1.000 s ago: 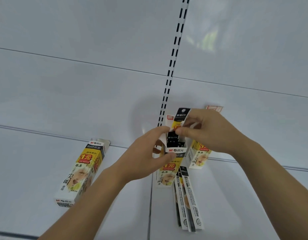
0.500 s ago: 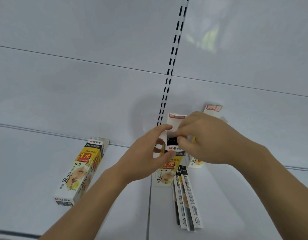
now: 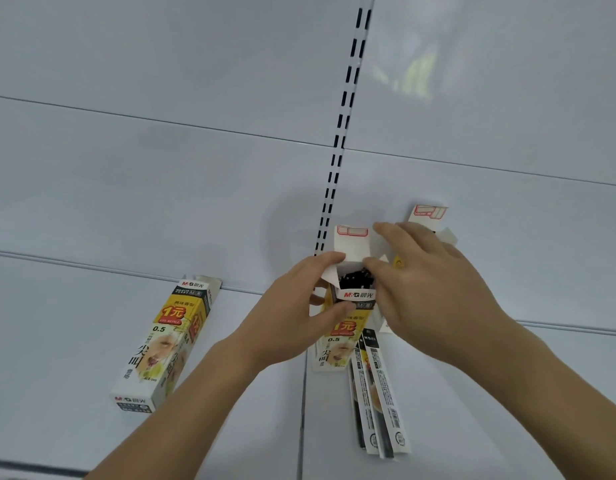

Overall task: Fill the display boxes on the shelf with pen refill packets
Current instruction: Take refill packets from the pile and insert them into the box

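Left hand [image 3: 292, 313] grips the open yellow-and-white cardboard display box [image 3: 348, 320] on the white shelf [image 3: 74, 341]; right hand [image 3: 428, 292], fingers apparently relaxed, touches its top; loose black-and-white refill packets [image 3: 379, 396] lie beside.

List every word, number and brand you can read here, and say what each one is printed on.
"M&G" with Chinese characters: top band of the lying box, and again at its bottom end.
"1元": red badge on that box.
"0.5": same box, below the badge.
"尖叫": same box, lower left.
"M&G": rim of the open box between the hands.
"0.5": that box's front.
Print on the loose refill packets: too small to read.
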`<state>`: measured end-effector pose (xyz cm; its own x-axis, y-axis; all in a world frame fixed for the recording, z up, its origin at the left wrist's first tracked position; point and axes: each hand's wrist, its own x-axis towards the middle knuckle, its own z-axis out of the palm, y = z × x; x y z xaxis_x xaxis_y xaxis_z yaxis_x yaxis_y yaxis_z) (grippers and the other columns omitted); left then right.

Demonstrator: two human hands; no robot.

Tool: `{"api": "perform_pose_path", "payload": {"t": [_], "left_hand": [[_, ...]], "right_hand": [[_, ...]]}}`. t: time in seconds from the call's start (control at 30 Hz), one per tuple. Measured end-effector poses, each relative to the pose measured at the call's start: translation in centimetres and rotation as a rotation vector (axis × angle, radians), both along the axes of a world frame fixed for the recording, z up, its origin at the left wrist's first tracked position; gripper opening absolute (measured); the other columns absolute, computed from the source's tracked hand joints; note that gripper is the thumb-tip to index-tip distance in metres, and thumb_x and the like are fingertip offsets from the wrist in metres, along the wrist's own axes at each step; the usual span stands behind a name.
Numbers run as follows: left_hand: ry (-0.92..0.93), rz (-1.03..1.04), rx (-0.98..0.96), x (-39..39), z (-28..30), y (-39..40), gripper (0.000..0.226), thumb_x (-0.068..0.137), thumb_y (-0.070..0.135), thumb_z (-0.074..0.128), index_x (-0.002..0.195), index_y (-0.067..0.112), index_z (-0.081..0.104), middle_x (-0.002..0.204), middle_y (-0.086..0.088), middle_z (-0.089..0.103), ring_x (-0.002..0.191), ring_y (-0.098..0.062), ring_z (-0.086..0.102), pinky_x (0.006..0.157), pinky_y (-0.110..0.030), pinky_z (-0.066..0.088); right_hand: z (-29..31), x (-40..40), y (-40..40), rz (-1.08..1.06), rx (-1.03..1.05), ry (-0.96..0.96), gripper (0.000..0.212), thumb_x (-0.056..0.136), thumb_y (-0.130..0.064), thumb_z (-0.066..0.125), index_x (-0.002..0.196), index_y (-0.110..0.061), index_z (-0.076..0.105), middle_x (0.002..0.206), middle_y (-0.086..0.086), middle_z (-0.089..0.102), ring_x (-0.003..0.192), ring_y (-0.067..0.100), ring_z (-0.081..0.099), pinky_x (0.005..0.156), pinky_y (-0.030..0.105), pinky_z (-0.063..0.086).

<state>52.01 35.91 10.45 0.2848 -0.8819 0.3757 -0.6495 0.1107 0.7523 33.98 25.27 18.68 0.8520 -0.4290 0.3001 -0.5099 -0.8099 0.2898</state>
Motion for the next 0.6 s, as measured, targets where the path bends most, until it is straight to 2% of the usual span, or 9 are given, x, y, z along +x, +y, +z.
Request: {"api": "perform_pose_path", "payload": {"t": [0.07, 0.23, 0.4, 0.5, 0.6], "left_hand": [[0.004, -0.001, -0.02, -0.1, -0.1, 0.0, 0.065, 0.098, 0.041, 0.072, 0.155, 0.035, 0.041, 0.145, 0.02, 0.052, 0.119, 0.001, 0.059, 0.097, -0.029, 0.058], [0.052, 0.01, -0.065, -0.1, -0.3, 0.1, 0.063, 0.097, 0.037, 0.073, 0.154, 0.032, 0.044, 0.142, 0.019, 0.054, 0.117, -0.001, 0.061, 0.095, -0.029, 0.059], [0.064, -0.01, -0.074, 0.1, 0.0, 0.1, 0.063, 0.097, 0.037, 0.074, 0.153, 0.03, 0.046, 0.143, 0.019, 0.055, 0.117, -0.003, 0.063, 0.097, -0.028, 0.058], [0.079, -0.024, -0.074, 0.4, -0.3, -0.1, 0.062, 0.098, 0.029, 0.074, 0.153, 0.031, 0.046, 0.143, 0.017, 0.055, 0.119, -0.007, 0.063, 0.098, -0.033, 0.059], [0.117, -0.022, -0.059, 0.7, -0.2, -0.1, 0.063, 0.096, 0.039, 0.074, 0.153, 0.034, 0.046, 0.144, 0.019, 0.055, 0.119, -0.01, 0.064, 0.098, -0.035, 0.059]], "right_hand": [[-0.6, 0.0, 0.7, 0.018, 0.048, -0.025, 0.054, 0.094, -0.036, 0.03, 0.126, -0.023, 0.072, 0.155, 0.014, 0.049, 0.142, 0.041, 0.044, 0.102, 0.058, 0.051], [-1.9, 0.4, 2.3, -0.069, 0.149, -0.049, 0.07, 0.094, -0.056, 0.02, 0.149, -0.028, 0.053, 0.173, 0.009, 0.017, 0.159, 0.038, 0.012, 0.123, 0.058, 0.027], [-1.2, 0.0, 2.0, -0.04, 0.199, -0.09, 0.071, 0.095, -0.066, 0.018, 0.157, -0.038, 0.039, 0.176, 0.003, 0.005, 0.161, 0.033, 0.003, 0.127, 0.056, 0.019], [-1.6, 0.2, 1.9, -0.042, 0.236, -0.007, 0.071, 0.096, -0.07, 0.018, 0.16, -0.042, 0.03, 0.176, 0.0, -0.006, 0.161, 0.029, -0.009, 0.13, 0.052, 0.01], [-1.8, 0.3, 1.7, -0.033, 0.243, -0.068, 0.071, 0.096, -0.072, 0.02, 0.161, -0.043, 0.03, 0.176, -0.001, -0.006, 0.162, 0.027, -0.009, 0.129, 0.05, 0.009]]}}
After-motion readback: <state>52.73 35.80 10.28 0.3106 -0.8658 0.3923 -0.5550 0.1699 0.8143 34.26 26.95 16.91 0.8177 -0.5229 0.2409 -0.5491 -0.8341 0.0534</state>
